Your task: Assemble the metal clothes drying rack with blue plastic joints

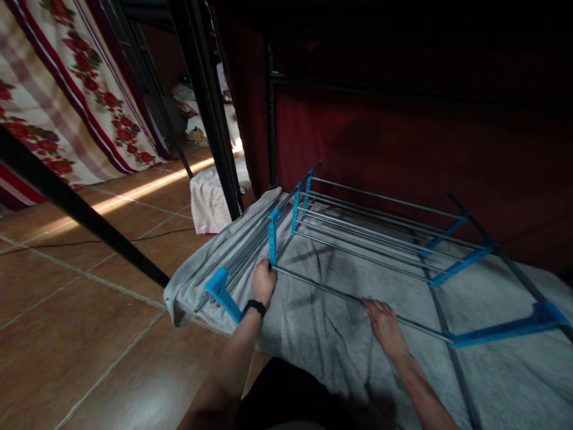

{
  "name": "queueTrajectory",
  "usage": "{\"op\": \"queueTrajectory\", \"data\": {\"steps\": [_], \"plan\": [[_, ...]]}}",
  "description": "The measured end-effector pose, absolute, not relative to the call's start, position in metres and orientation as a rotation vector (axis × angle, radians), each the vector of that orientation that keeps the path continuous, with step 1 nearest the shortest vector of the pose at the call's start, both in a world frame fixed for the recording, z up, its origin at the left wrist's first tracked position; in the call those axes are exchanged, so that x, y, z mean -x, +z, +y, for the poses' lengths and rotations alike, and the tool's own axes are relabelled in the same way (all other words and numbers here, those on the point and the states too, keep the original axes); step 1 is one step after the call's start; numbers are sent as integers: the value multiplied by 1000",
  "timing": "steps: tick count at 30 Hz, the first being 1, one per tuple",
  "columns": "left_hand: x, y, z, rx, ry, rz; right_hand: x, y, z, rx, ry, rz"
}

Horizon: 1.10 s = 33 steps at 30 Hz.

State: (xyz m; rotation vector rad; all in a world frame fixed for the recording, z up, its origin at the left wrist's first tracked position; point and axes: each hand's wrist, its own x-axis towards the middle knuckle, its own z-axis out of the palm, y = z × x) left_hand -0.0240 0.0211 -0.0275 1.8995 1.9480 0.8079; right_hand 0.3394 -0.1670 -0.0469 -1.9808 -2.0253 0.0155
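A rack of grey metal tubes (pixel 331 291) and blue plastic brackets (pixel 505 327) lies on a grey blanket (pixel 322 352). My left hand (pixel 264 280), with a dark band on its wrist, grips the near tube's left end, just below an upright blue bracket (pixel 273 237). Farther right, my right hand (pixel 382 322) has its fingers on the same tube. Several loose grey tubes (pixel 248 251) lie left of the rack, close to another blue bracket (pixel 224 294). Beyond the near tube, several parallel tubes run between the left and right brackets.
Black metal posts (pixel 208 113) stand at the left, one slanting down to the blanket's corner. Dark red cloth (pixel 403 167) hangs behind. A striped cloth (pixel 210 197) lies beyond the blanket. The tiled floor (pixel 67 310) and a floral curtain (pixel 89 89) are at left.
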Motion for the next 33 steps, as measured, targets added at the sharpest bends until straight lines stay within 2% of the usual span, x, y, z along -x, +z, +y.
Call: {"op": "queueTrajectory", "data": {"steps": [15,21,27,33], "plan": [[26,-27,21,-1865,917,1844,-341,-52,-167,1965,-121,-2067],[23,-24,18,-1889,892,1891,-295,-36,-139,1914,-183,-2080],[23,-23,17,-1889,886,1874,-206,-5,-81,1758,50,-2343],[21,-24,17,-1863,850,1922,-188,-1,-63,1872,178,-2470]]}}
